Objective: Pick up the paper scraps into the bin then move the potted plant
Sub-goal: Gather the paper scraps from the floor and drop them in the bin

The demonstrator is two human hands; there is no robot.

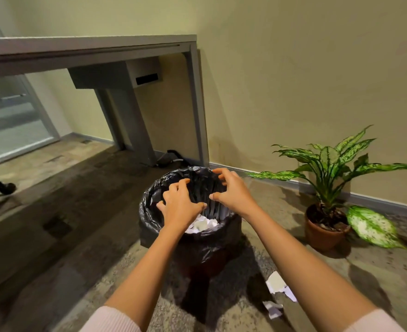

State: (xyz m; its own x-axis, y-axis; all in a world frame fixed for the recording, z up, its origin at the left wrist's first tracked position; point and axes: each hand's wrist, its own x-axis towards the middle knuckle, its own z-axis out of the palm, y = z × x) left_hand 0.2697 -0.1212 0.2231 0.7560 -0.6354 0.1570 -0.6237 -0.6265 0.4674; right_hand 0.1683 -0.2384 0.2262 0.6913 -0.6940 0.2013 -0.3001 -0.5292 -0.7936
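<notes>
**Carpet corner, scraps going in the bin**

Carpeted floor (pixel 54 212) by a beige wall: my left hand (pixel 179 207) and right hand (pixel 233 190) hover over the black-lined bin (pixel 154 226), fingers spread and empty, as if letting paper drop. White scraps (pixel 203 225) already lie inside, under my palms. More paper scraps (pixel 278 285) lie on the carpet near my right forearm. Right of the bin, by the wall, stands the potted plant (pixel 324 226), untouched.

Left hand (pixel 179 204) hides part of scraps in bin (pixel 149 212); desk (pixel 77 47) cut off at left edge
</notes>
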